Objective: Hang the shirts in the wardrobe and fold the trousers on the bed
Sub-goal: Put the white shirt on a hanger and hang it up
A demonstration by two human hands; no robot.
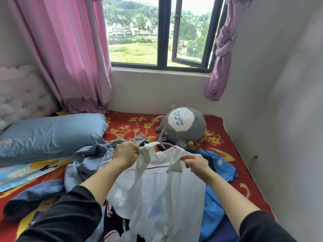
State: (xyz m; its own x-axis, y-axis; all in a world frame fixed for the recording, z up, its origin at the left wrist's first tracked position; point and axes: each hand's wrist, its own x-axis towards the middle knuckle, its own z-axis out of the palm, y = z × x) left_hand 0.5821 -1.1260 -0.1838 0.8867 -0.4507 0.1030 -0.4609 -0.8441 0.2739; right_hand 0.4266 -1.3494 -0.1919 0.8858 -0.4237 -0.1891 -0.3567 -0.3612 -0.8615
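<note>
white shirt [157,194] is held up over the bed [227,137], above a heap of clothes. its long axis runs from the collar at 12 o'clock to the hem at 6 o'clock, nearest the person. the shoulder line lies across from 9 to 3 o'clock, between the two hands. a pink hanger [161,137] rises from the neck opening at 12 o'clock, hook uppermost, one arm slipping under the cloth toward 3 o'clock. whether its other arm is seated i cannot tell. the left hand [125,152] sits at 9 o'clock of the collar, its fingers [138,151] pressed together, pinching the shoulder cloth. the right hand [195,163] at 3 o'clock pinches the other shoulder, fingers curled. both are about equally near the hanger, so the next move likely turns on drawing each shoulder outward over the hanger's arms.
</note>
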